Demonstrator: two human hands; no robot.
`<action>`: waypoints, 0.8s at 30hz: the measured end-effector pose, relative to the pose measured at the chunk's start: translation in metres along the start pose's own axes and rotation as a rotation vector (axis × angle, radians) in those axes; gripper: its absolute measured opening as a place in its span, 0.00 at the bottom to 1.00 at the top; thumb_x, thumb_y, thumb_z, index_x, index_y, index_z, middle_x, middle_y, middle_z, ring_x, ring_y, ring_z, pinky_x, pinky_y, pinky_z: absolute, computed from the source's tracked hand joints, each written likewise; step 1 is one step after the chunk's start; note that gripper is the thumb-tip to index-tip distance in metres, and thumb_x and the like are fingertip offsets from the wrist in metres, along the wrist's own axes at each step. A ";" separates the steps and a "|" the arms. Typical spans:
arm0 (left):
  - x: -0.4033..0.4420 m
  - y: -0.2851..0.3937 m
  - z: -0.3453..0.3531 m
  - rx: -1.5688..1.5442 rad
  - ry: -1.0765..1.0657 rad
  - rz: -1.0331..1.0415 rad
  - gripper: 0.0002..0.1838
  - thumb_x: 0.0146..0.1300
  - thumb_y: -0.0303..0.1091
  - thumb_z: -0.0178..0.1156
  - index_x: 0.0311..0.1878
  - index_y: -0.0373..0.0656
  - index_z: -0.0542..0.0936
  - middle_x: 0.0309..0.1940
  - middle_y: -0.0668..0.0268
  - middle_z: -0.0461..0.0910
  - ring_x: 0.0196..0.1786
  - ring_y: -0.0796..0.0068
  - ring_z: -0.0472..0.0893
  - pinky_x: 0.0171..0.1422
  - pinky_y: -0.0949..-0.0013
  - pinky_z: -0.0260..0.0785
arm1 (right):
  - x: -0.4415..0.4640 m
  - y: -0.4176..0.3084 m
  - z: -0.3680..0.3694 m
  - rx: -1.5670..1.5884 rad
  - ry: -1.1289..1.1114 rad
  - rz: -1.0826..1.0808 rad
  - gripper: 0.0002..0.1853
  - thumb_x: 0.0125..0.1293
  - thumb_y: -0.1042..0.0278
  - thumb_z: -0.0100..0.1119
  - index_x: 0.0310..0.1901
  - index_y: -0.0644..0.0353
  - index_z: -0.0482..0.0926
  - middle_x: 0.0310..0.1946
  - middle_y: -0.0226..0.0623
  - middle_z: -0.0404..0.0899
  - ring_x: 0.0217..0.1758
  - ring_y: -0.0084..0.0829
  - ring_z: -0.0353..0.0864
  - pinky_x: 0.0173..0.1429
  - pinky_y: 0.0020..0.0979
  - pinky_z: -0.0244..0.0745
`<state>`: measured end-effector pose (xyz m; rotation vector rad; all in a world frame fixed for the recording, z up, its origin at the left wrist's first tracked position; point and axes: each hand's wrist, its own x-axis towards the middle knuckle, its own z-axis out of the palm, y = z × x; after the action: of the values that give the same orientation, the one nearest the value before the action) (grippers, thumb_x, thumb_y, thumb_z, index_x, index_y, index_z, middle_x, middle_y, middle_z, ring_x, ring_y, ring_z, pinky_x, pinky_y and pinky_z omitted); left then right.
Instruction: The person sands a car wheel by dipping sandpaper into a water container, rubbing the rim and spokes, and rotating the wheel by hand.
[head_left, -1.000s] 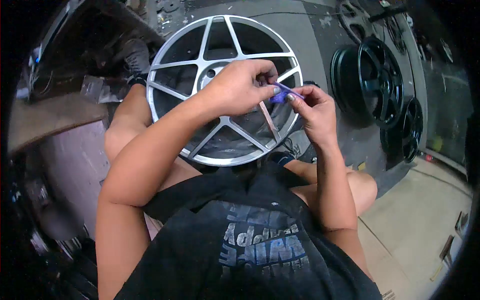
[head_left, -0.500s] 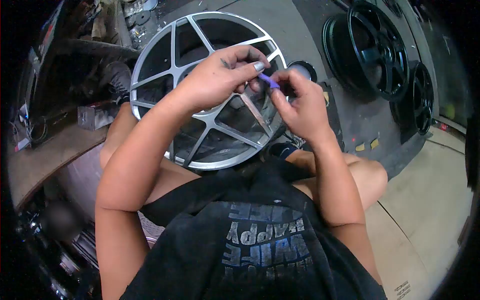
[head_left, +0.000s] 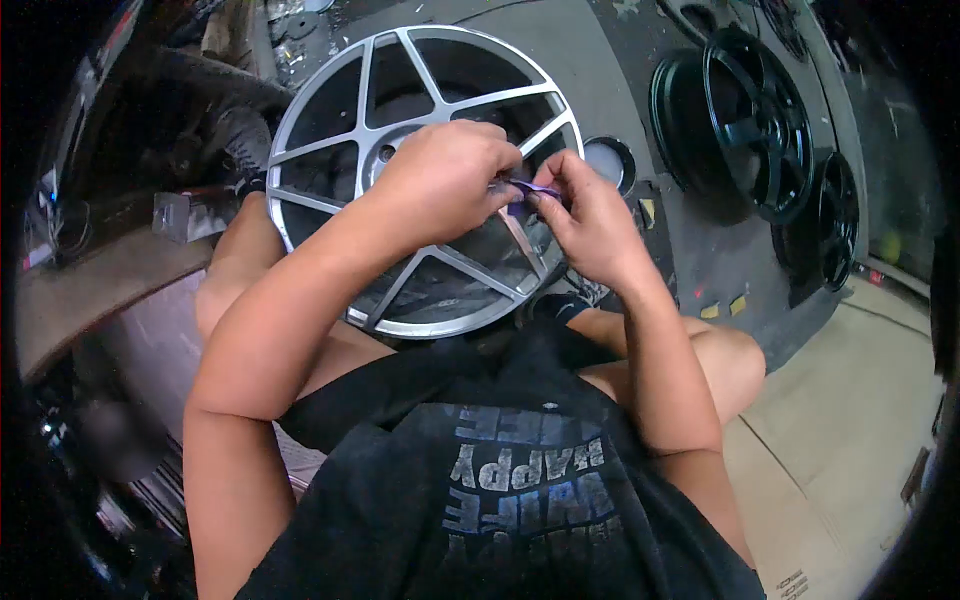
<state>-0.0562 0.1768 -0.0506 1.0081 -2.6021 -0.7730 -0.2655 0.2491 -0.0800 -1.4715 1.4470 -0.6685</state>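
A small purple strip (head_left: 536, 188) is pinched between my two hands above a silver car wheel (head_left: 470, 274). My left hand (head_left: 450, 172) has its fingers curled closed at the strip's left end, and its fingertips are partly hidden. On the other end, the thumb and fingers of my right hand (head_left: 590, 215) are closed. The wheel lies face up between my legs with wide spokes. One spoke, just below my hands, carries a dull brownish-pink patch (head_left: 522, 240).
Two dark wheels, one large (head_left: 760, 125) and one behind it (head_left: 840, 220), stand at the right. A round container (head_left: 608, 165) sits beside the silver wheel. Small yellow pieces (head_left: 738, 306) lie on the mat. A clear box (head_left: 190, 215) rests at the left.
Both hands have come slightly lower with the purple strip. My left hand has turned, so its thumb is less visible, and the strip now looks thinner and flatter.
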 end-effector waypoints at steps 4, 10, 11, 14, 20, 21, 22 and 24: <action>-0.005 -0.007 -0.019 -0.049 0.052 -0.129 0.17 0.58 0.37 0.74 0.50 0.42 0.86 0.40 0.55 0.85 0.45 0.52 0.86 0.52 0.55 0.78 | 0.011 0.049 0.034 -0.399 0.125 0.088 0.16 0.69 0.69 0.60 0.57 0.60 0.81 0.41 0.58 0.85 0.47 0.62 0.84 0.52 0.54 0.79; -0.036 -0.013 -0.052 -0.007 0.192 -0.110 0.15 0.60 0.36 0.72 0.49 0.43 0.86 0.42 0.56 0.86 0.45 0.55 0.86 0.51 0.57 0.79 | 0.019 0.077 0.073 -0.501 0.013 0.086 0.14 0.68 0.65 0.56 0.48 0.62 0.87 0.40 0.61 0.84 0.47 0.62 0.84 0.56 0.56 0.78; -0.043 -0.011 -0.057 -0.010 0.181 -0.113 0.15 0.60 0.36 0.72 0.49 0.43 0.86 0.42 0.56 0.86 0.46 0.55 0.86 0.52 0.56 0.79 | 0.022 0.073 0.077 -0.480 -0.056 0.137 0.15 0.69 0.65 0.55 0.47 0.64 0.87 0.42 0.63 0.84 0.49 0.63 0.83 0.59 0.55 0.77; -0.062 -0.009 -0.065 -0.003 0.186 -0.125 0.16 0.61 0.38 0.71 0.49 0.42 0.85 0.43 0.57 0.86 0.49 0.54 0.85 0.54 0.56 0.78 | 0.027 0.060 0.078 -0.596 -0.139 0.186 0.15 0.69 0.64 0.54 0.47 0.64 0.87 0.43 0.64 0.83 0.51 0.63 0.83 0.60 0.55 0.76; -0.087 -0.001 -0.091 -0.069 0.206 -0.146 0.16 0.61 0.38 0.71 0.49 0.41 0.86 0.44 0.56 0.85 0.50 0.52 0.85 0.54 0.54 0.78 | 0.044 0.052 0.079 -0.615 -0.212 0.160 0.15 0.68 0.69 0.54 0.50 0.63 0.86 0.43 0.63 0.84 0.51 0.63 0.83 0.57 0.53 0.78; -0.091 -0.001 -0.095 -0.074 0.219 -0.161 0.16 0.61 0.38 0.71 0.49 0.41 0.86 0.44 0.56 0.85 0.50 0.52 0.85 0.54 0.54 0.78 | 0.044 0.049 0.077 -0.613 -0.226 0.125 0.15 0.67 0.70 0.54 0.48 0.64 0.86 0.43 0.63 0.84 0.51 0.63 0.83 0.56 0.53 0.78; -0.095 -0.002 -0.099 -0.089 0.248 -0.147 0.16 0.61 0.38 0.71 0.49 0.41 0.86 0.44 0.57 0.85 0.49 0.52 0.85 0.53 0.53 0.78 | 0.045 0.046 0.076 -0.609 -0.240 0.091 0.14 0.67 0.70 0.54 0.47 0.64 0.86 0.43 0.64 0.83 0.50 0.64 0.83 0.56 0.53 0.77; -0.102 -0.007 -0.102 -0.108 0.286 -0.146 0.16 0.61 0.38 0.71 0.49 0.41 0.86 0.43 0.57 0.85 0.48 0.51 0.85 0.53 0.53 0.78 | 0.051 0.060 0.079 -0.620 -0.250 0.044 0.14 0.67 0.70 0.53 0.48 0.65 0.86 0.43 0.64 0.83 0.51 0.64 0.83 0.56 0.52 0.78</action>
<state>0.0627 0.2024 0.0266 1.1898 -2.2417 -0.7330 -0.2150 0.2268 -0.1774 -1.9010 1.5526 0.0150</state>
